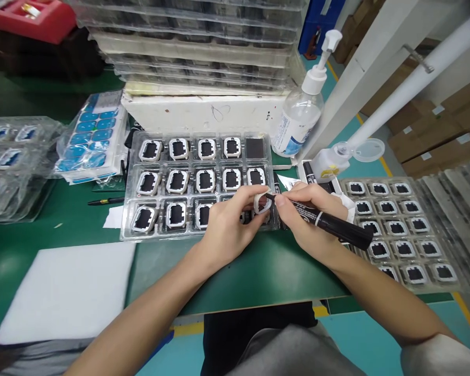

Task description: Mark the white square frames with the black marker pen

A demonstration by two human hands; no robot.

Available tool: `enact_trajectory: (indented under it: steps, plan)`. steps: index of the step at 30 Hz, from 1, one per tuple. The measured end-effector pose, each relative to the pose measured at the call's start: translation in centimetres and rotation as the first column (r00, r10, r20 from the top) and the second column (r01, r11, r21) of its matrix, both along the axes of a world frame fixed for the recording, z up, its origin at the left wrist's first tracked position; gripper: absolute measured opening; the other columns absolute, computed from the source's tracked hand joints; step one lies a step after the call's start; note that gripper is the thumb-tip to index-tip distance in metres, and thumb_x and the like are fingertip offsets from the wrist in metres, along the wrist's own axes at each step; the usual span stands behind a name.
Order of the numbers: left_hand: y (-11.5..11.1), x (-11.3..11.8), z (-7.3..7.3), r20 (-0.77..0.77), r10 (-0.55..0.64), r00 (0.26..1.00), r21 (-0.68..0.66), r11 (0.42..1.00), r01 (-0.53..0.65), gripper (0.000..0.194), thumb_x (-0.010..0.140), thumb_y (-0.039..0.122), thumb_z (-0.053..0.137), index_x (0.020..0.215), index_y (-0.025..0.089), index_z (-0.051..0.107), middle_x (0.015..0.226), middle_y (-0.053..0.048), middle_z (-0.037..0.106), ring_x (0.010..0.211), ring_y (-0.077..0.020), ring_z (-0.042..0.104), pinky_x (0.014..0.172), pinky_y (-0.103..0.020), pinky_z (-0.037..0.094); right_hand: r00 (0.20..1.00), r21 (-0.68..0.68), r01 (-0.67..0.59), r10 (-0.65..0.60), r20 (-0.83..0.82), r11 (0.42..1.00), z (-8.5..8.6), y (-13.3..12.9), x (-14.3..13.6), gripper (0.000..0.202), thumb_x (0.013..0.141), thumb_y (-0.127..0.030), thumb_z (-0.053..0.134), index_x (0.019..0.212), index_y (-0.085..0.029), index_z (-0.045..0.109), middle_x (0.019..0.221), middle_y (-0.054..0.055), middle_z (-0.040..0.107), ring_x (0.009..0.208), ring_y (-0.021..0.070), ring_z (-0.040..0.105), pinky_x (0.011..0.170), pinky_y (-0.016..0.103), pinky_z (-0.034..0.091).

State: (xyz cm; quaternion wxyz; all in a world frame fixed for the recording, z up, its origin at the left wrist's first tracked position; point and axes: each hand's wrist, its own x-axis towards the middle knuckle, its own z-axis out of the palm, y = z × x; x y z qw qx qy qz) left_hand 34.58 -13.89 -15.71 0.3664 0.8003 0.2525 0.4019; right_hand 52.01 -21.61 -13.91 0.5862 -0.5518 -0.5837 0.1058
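Observation:
Between its thumb and fingers, my left hand (230,222) grips a small white watch-case-like frame (262,203) with rounded corners. A black marker pen (329,223) is in my right hand (313,216), its tip at the upper part of that frame; whether it touches I cannot tell. Both hands are over the right end of a clear plastic tray (162,236). Rows of similar frames (177,182) with dark centres sit in its pockets. One pocket (254,148) at the back right holds no frame. My fingers hide part of the front right pockets.
A second filled tray (397,214) lies to the right. Behind stand stacked trays (203,52) on a white box (203,112) and a pump bottle (300,117). At left are a white foam sheet (68,290), a pen (105,201) and a blue-and-white pack (94,138). A white post (360,68) rises at right.

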Motion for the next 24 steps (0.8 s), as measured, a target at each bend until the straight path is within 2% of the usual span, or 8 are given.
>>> enact_trajectory:
  steps: [7, 14, 18, 21, 24]
  plan:
    - [0.0, 0.1, 0.0, 0.004, -0.007, 1.0, -0.023, 1.0, 0.007, 0.034, 0.097, 0.018, 0.075, 0.13, 0.024, 0.068, 0.111, -0.002, 0.086, 0.102, -0.0199, 0.085, 0.093, -0.027, 0.07, 0.999, -0.034, 0.044, -0.044, 0.013, 0.998, 0.0, -0.1, 0.0, 0.016, 0.098, -0.036, 0.076, 0.086, -0.028, 0.069, 0.073, -0.004, 0.07, 0.065, 0.0146, 0.066, 0.062, 0.033, 0.053]
    - [-0.1, 0.1, 0.0, 0.013, -0.011, 1.0, -0.028, 1.0, 0.011, 0.037, 0.095, 0.015, 0.076, 0.13, 0.024, 0.068, 0.111, -0.001, 0.086, 0.103, -0.0193, 0.085, 0.091, -0.026, 0.07, 0.997, -0.018, 0.075, -0.075, 0.036, 0.997, 0.1, -0.2, -0.1, 0.012, 0.098, -0.032, 0.077, 0.088, -0.03, 0.07, 0.078, -0.004, 0.072, 0.071, 0.0154, 0.069, 0.064, 0.033, 0.054]
    - [0.0, 0.0, -0.1, -0.004, -0.023, 1.0, -0.049, 0.999, 0.023, 0.036, 0.095, 0.017, 0.076, 0.13, 0.024, 0.068, 0.111, -0.003, 0.085, 0.101, -0.0197, 0.085, 0.092, -0.028, 0.07, 0.996, -0.024, 0.06, -0.058, 0.062, 0.998, 0.0, -0.1, 0.1, 0.014, 0.099, -0.031, 0.076, 0.087, -0.029, 0.068, 0.073, -0.004, 0.07, 0.065, 0.0143, 0.065, 0.061, 0.033, 0.052]
    - [0.4, 0.1, 0.0, 0.015, -0.065, 0.998, -0.136, 0.989, 0.066, 0.035, 0.094, 0.018, 0.077, 0.128, 0.023, 0.069, 0.106, -0.004, 0.084, 0.098, -0.0191, 0.084, 0.09, -0.029, 0.07, 0.994, -0.028, 0.061, -0.059, 0.091, 0.998, 0.0, -0.1, 0.2, 0.015, 0.098, -0.032, 0.076, 0.087, -0.029, 0.067, 0.072, -0.004, 0.068, 0.063, 0.0141, 0.064, 0.059, 0.033, 0.05]
    - [0.9, 0.2, 0.1, 0.083, -0.118, 0.989, -0.286, 0.948, 0.138, 0.037, 0.09, 0.018, 0.081, 0.126, 0.023, 0.068, 0.105, -0.005, 0.084, 0.101, -0.0202, 0.084, 0.092, -0.031, 0.071, 0.997, -0.024, 0.046, -0.044, 0.069, 0.999, 0.1, -0.2, 0.3, 0.015, 0.1, -0.033, 0.074, 0.087, -0.029, 0.067, 0.072, -0.004, 0.068, 0.062, 0.0146, 0.064, 0.06, 0.034, 0.052]
